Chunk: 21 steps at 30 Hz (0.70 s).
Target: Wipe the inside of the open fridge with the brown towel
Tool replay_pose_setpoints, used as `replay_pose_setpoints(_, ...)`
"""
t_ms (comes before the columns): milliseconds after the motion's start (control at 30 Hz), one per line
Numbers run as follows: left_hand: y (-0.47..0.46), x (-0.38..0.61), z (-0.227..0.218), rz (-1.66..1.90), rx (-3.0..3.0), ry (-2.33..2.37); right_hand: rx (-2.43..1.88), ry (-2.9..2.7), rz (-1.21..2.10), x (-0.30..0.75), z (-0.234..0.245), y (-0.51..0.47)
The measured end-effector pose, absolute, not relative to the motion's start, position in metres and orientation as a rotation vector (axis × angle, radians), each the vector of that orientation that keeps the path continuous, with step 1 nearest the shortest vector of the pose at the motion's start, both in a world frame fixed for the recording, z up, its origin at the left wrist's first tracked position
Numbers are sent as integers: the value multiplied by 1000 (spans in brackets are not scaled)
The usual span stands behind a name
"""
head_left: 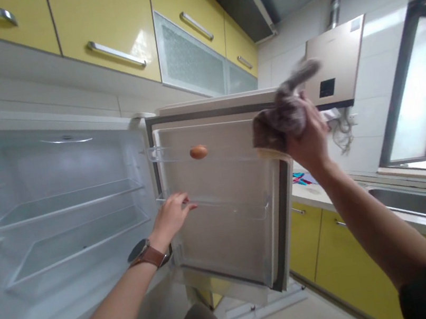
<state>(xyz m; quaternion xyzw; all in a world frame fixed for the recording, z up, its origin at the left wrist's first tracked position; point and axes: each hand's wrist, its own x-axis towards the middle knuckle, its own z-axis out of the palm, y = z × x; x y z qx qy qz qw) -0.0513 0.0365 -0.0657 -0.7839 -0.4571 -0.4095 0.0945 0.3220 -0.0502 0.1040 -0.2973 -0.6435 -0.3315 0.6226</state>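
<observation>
An open fridge (55, 204) stands before me with bare glass shelves inside. Its door (223, 200) is swung wide open to the right. A single brown egg (198, 152) sits in the door's top rack. My left hand (173, 213), a brown-strapped watch on its wrist, rests with loosely curled fingers on the edge of the door's middle rack. My right hand (307, 134) is closed on a crumpled grey-brown cloth (286, 111), pressed against the door's outer top corner.
Yellow wall cupboards (113, 25) hang above the fridge. To the right run a countertop with a steel sink (423, 202) and yellow base cabinets (330, 248). A water heater (337, 63) hangs on the tiled wall beside a window (423, 96).
</observation>
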Motion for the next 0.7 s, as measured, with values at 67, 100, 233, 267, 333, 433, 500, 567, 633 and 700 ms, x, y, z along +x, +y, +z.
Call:
replay_pose_setpoints(67,37,-52,-67,-1226,-2337,-1336,-804,-1578,-865,309,100,-37)
replay_pose_setpoints(100,37,-52,-68,-1226,-2340,-1325,-827,-1569,-852,306,98,-33)
replay_pose_setpoints(233,39,-49,-70,-1225,-2335,-1291,-851,-1492,-753,312,88,-30)
replay_pose_setpoints(267,40,-49,-70,-1232,-2330,-1283,-851,-1477,-730,317,83,-31)
replay_pose_setpoints(333,40,-47,-71,-1249,-2314,-1269,-858,-1444,-675,328,67,-33)
replay_pose_setpoints(433,41,-45,-71,-1267,-2300,-1269,-916,-1467,-540,342,27,-35)
replay_pose_setpoints(500,41,-44,-70,-1272,-2307,-1270,-951,-1537,-444,348,-11,-37)
replay_pose_setpoints(567,41,-44,-70,-1270,-2313,-1274,-951,-1569,-400,351,-56,-38)
replay_pose_setpoints(633,42,-43,-69,-1262,-2310,-1287,-996,-1526,-315,352,-107,-40)
replay_pose_setpoints(700,41,-43,-69,-1254,-2308,-1298,-1115,-1450,-131,353,-159,-43)
